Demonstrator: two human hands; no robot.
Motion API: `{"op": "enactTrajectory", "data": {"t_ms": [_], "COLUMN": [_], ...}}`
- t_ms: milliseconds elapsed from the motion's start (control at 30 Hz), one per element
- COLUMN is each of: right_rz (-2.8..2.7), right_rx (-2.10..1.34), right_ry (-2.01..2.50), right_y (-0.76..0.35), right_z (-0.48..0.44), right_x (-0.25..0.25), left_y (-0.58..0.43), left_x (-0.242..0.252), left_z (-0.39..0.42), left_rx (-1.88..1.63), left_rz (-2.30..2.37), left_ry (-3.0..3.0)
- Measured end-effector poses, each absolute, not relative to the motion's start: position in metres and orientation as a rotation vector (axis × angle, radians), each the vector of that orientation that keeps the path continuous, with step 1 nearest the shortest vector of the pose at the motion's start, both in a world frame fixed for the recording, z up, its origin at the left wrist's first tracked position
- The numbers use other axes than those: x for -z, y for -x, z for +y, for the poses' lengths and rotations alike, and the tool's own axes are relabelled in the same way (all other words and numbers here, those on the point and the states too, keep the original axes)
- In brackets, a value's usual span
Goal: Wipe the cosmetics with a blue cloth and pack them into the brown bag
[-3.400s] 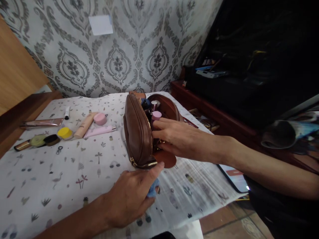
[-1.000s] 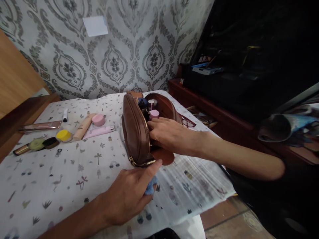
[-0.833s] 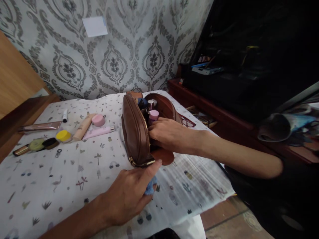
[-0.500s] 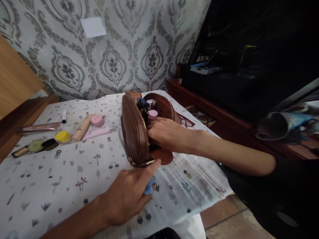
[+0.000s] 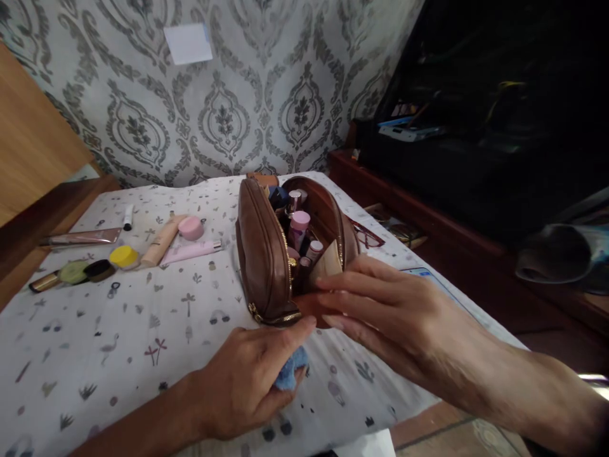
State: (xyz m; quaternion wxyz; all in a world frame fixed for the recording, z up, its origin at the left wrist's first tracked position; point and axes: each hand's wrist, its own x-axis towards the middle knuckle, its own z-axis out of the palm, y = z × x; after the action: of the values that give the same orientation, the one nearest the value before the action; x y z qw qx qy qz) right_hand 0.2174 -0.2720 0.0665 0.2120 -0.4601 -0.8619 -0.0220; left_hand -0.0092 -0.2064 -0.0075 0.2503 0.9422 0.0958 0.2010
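An unzipped brown toiletry bag stands on the patterned white cloth, its gold zip running along the opening. Inside it are a pink-capped bottle, a silver-topped bottle, a small tube with a pale cap and a flat beige piece. My left hand is closed around a blue fluffy cloth, its index finger stretched out to the bag's front edge. My right hand has its fingers extended at the bag's near right side, with nothing visible in them; the fingertips overlap the opening.
Left of the bag lie a pink jar, a peach tube, a pink tube, a yellow-lidded jar and several other cosmetics. Red-framed glasses lie right of the bag. A wooden panel borders the left.
My right hand has come out of the bag towards me and to the right, its fingers now straightened. My left hand keeps the blue cloth and has hardly moved.
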Motion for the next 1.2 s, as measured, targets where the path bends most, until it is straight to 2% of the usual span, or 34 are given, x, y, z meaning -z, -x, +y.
{"op": "enactTrajectory", "data": {"t_ms": [433,667,1000,1200], "right_rz": [-2.321,-2.339,-2.706,-2.671], "right_rx": [0.010,0.224,0.463,0.392], "right_ry": [1.209,1.203,1.221,1.159], "right_y": [-0.220,-0.205,-0.193,-0.197], "right_z": [-0.280,-0.273,-0.224,-0.226], "right_x": [-0.036,-0.046,-0.055,-0.067], "left_y": [0.009,0.021,0.056,0.074], "left_x": [0.007,-0.004,-0.003,-0.001], "left_z": [-0.201,-0.206,-0.225,-0.232], "left_rx": [-0.517,-0.451,-0.358,-0.367], "left_rz": [0.236,0.287,0.473,0.529], "left_ry": [-2.590,-2.670,-2.758,-2.785]}}
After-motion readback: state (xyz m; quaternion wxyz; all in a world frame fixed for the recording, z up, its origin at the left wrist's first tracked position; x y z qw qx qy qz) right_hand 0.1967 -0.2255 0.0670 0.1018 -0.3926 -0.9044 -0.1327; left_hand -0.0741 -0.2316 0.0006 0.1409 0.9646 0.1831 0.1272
